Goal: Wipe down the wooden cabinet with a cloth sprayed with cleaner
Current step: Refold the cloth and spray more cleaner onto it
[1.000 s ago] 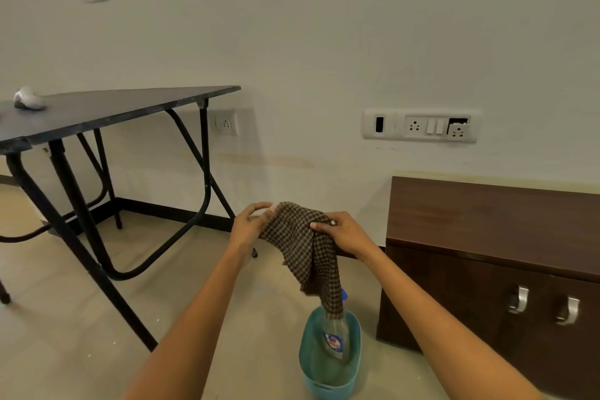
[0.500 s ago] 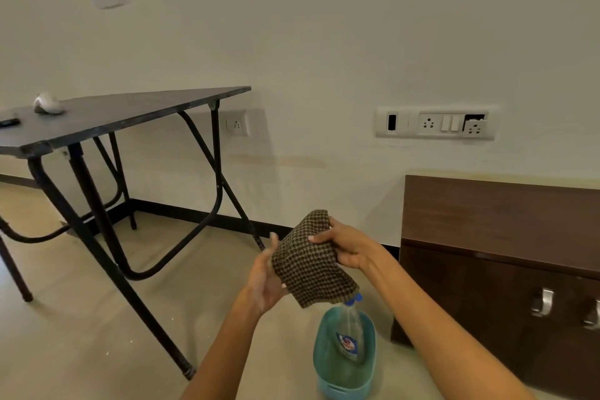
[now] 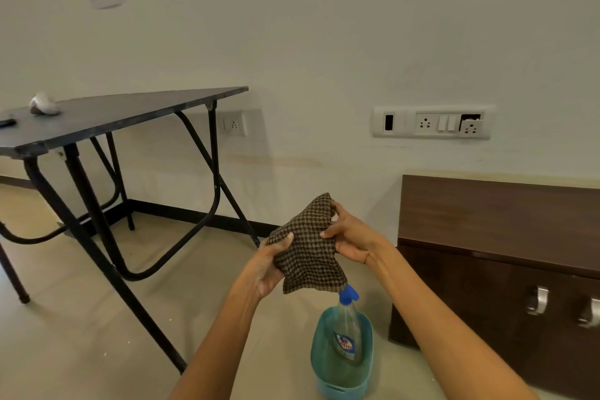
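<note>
A brown checked cloth (image 3: 308, 253), folded into a thick pad, is held in front of me by both hands. My left hand (image 3: 268, 266) grips its lower left side with the thumb on top. My right hand (image 3: 349, 237) pinches its upper right edge. Directly below the cloth stands a clear spray bottle of cleaner (image 3: 346, 328) with a blue nozzle. The dark wooden cabinet (image 3: 500, 237) with metal handles (image 3: 539, 300) stands low against the wall at the right, a little beyond my right forearm.
The bottle stands inside a teal plastic tub (image 3: 367, 367) on the floor. A black folding table (image 3: 130, 110) with metal legs fills the left side, with a small white object (image 3: 43, 104) on top. Wall sockets (image 3: 431, 122) sit above the cabinet.
The cloth hung loose from both hands; now it is gathered into a folded pad. My left hand has dropped under its lower left side. The view has shifted slightly.
</note>
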